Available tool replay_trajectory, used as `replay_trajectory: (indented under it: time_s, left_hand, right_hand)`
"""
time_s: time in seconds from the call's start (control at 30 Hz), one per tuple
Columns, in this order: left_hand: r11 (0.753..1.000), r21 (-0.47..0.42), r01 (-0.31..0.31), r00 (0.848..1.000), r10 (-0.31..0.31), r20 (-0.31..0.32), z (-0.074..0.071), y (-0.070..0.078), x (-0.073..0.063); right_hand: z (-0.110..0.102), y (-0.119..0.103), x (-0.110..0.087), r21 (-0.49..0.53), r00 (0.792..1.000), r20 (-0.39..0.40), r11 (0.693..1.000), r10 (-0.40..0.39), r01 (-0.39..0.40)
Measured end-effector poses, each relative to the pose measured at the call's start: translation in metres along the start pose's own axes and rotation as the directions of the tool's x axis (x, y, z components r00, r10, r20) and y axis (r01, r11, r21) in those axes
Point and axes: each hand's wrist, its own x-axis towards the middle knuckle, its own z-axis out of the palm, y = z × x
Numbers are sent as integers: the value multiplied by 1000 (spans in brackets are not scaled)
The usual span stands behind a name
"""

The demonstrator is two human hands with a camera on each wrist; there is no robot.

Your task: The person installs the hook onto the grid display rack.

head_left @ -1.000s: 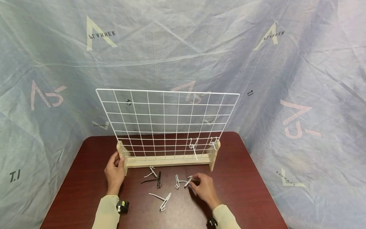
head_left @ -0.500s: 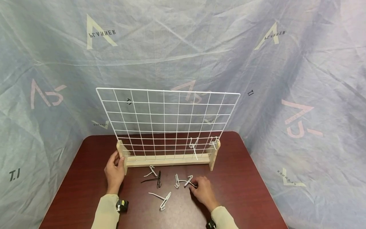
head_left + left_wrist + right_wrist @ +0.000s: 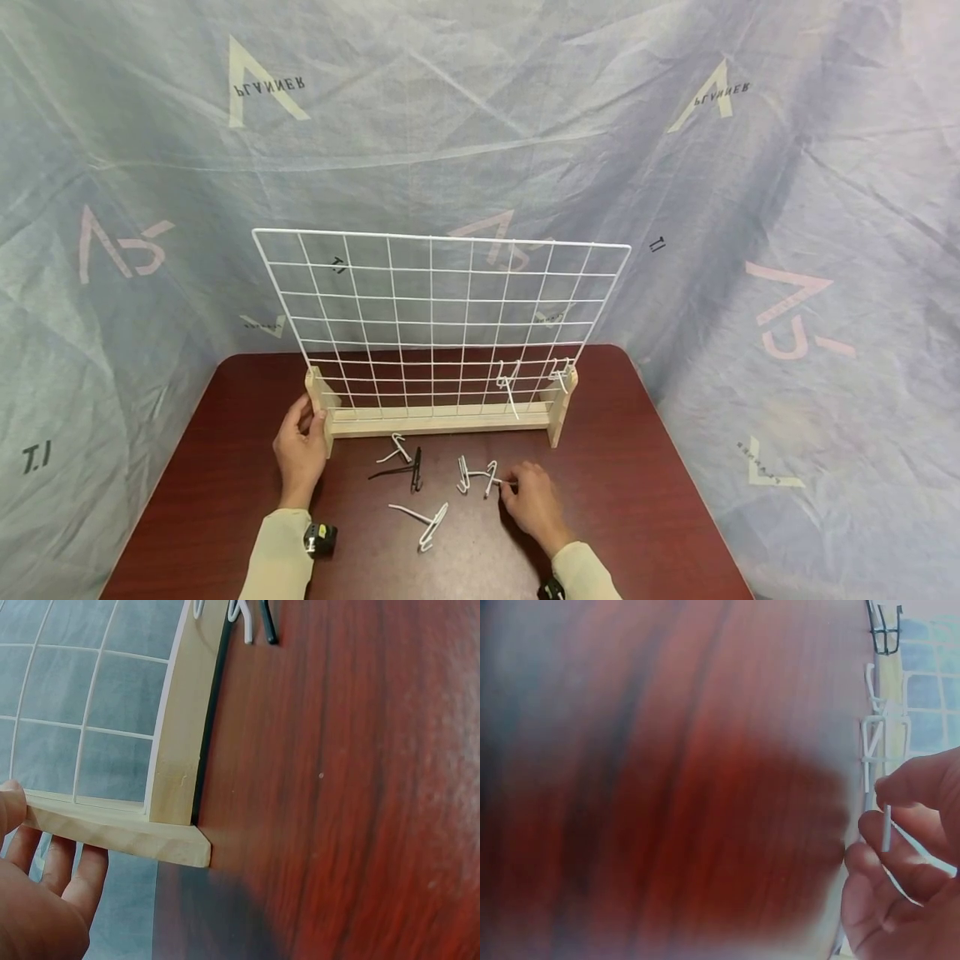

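A white wire grid panel (image 3: 450,322) stands upright in a wooden base (image 3: 442,422) on the table. My left hand (image 3: 300,450) grips the base's left upright (image 3: 322,412), thumb on one side and fingers on the other. With my right hand (image 3: 534,498) I pinch the prong of a white display hook (image 3: 491,479) low over the table; in the right wrist view the prong's tip (image 3: 886,829) shows between thumb and fingers. Another white hook (image 3: 463,475) lies directly left of it, overlapping it in the head view. Two white hooks (image 3: 507,383) hang on the panel's lower right.
Left of the middle lie a black hook (image 3: 417,471), a small white hook (image 3: 401,448) behind it and a larger white hook (image 3: 431,527) nearer me. Grey printed cloth (image 3: 480,108) hangs around the dark red table (image 3: 637,500).
My right hand has shifted its grip to the hook's prong and turned the hook slightly, its frame now steeper and a little further left. My left hand stays on the upright.
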Motion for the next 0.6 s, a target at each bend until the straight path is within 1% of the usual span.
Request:
replay_trajectory:
  time_s: [0.1, 0.2, 0.33, 0.5, 0.6]
  left_hand:
    - [1000, -4, -1, 1000, 1, -4, 1, 1, 0]
    - [1000, -3, 3, 1000, -3, 0, 0, 1, 0]
    - [1000, -5, 8, 1000, -8, 7, 0, 1, 1]
    - [1000, -1, 17, 1000, -17, 6, 1, 1, 2]
    - [1000, 1, 20, 1000, -20, 0, 1, 1, 1]
  right_hand:
    - [1, 1, 1, 66, 999, -24, 998, -24, 25]
    - [2, 1, 1, 141, 998, -40, 988, -51, 56]
    - [3, 0, 1, 202, 994, -71, 975, -78, 91]
    - [4, -1, 2, 274, 991, -116, 957, -68, 98]
    - [5, -1, 3, 332, 990, -134, 939, -48, 90]
